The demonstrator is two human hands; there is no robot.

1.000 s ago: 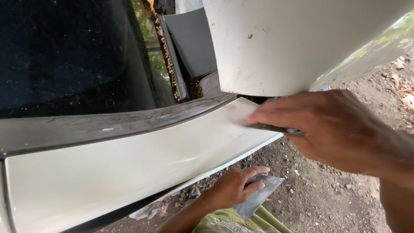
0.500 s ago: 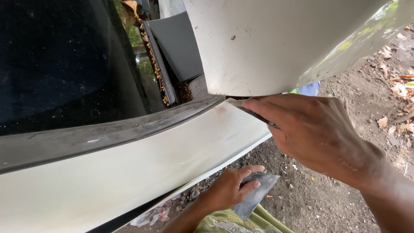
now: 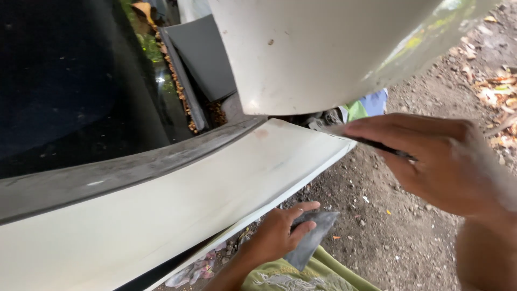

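A white car door panel [image 3: 188,210] runs across the lower left, with a grey trim strip [image 3: 134,167] along its top. My right hand [image 3: 441,161] is blurred and pinches a thin dark flat blade [image 3: 377,145], whose tip lies at the panel's right end edge. Below the panel, my left hand [image 3: 277,231] grips a grey flat plate [image 3: 312,237] held over my green-clad knee [image 3: 280,277].
A dark tinted window [image 3: 59,81] fills the upper left. A large white mirror housing [image 3: 323,48] hangs overhead, just above the panel's end. Bare dirt ground [image 3: 377,226] with pebbles lies to the right, and dry leaves [image 3: 495,91] are scattered at the far right.
My right hand has slid rightward along the panel with the blade, from over its upper end out to its edge. My left hand has stayed below with the grey plate.
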